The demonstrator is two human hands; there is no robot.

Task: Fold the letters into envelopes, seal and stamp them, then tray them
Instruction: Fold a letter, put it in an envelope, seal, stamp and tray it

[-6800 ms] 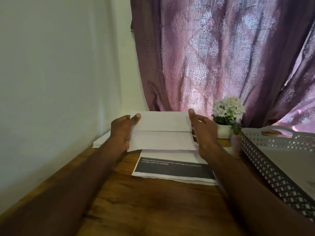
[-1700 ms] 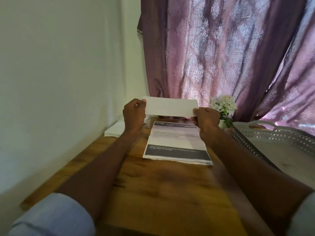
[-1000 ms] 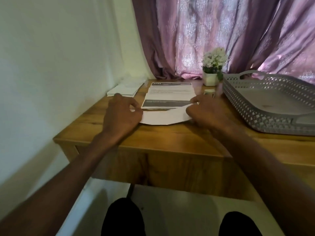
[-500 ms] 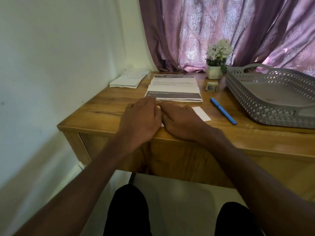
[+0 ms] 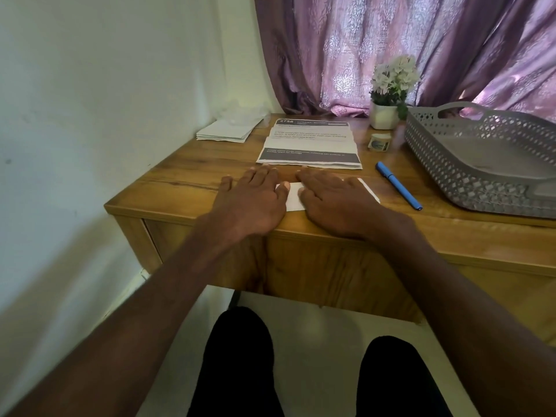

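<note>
Bare forearms (image 5: 168,293), no sleeves showing; legs in black trousers (image 5: 237,362).

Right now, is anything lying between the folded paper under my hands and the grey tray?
Yes. A blue pen lies on the desk between the folded paper and the tray; lifting over it clears it.

Left hand (image 5: 251,200) and right hand (image 5: 334,200) flat, fingers straight, pressing a folded white paper (image 5: 294,198) near the counter (image 5: 186,179) front edge. Beyond: printed letters (image 5: 310,145), envelope stack (image 5: 227,132) far left. Right: blue pen (image 5: 397,185), grey tray (image 5: 493,188), flower pot (image 5: 385,115).
</note>
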